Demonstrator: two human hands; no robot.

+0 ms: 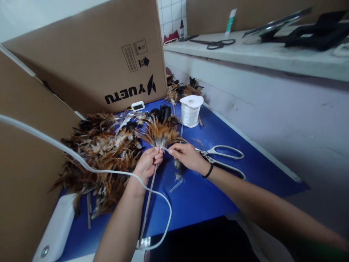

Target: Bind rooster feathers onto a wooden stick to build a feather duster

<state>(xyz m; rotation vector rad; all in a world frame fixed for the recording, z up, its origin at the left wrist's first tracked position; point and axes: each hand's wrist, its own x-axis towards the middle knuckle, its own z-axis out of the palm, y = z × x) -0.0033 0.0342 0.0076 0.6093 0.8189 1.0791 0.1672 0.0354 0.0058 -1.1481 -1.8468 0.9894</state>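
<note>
My left hand (150, 160) is closed around the top of a thin stick (148, 203), just under a fan of brown and black feathers (160, 133) bound to it. A narrow white ribbon (164, 148) runs from the binding to my right hand (187, 154), which pinches it between thumb and fingers. Beneath and beyond the right hand lie metal scissors (225, 152), partly hidden by it. A white spool (190, 113) of ribbon stands behind the hands. Left of my left hand is a large pile of brown feathers (109, 149).
A white cable (120, 171) loops in front of my left forearm. A cardboard box (89, 58) rises behind the blue table (196, 202). At the left front is a white device (57, 225). Black scissors (215, 43) and a white-green tube (231, 22) are on the ledge.
</note>
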